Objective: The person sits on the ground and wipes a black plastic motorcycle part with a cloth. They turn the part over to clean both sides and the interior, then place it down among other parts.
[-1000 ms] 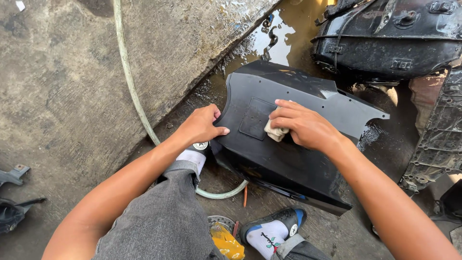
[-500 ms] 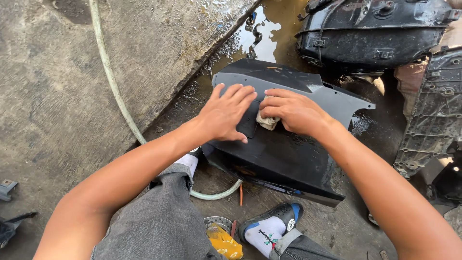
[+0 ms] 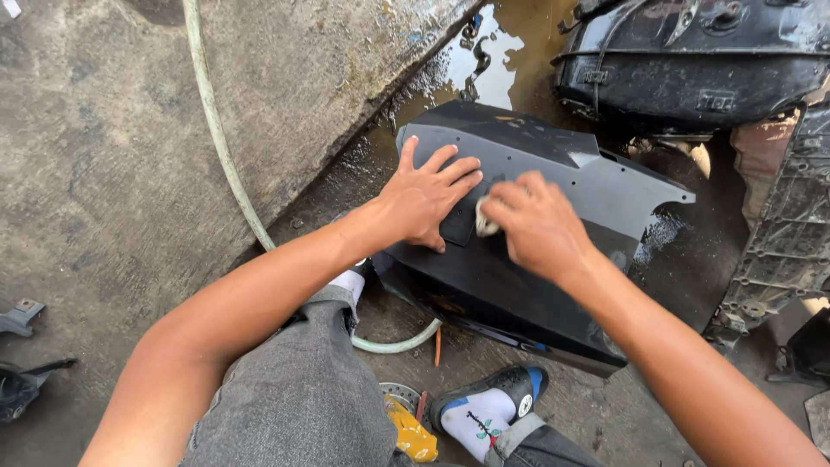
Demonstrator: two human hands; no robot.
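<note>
Right hand fingers clamped on pale rag; left hand fingers splayed flat on black panel.

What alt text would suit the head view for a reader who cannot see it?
A person's left hand lies flat on a black plastic panel while the right hand presses a small pale cloth against it. The panel rests on wet concrete ground beside a pale green hose, with other dark panels nearby.
</note>
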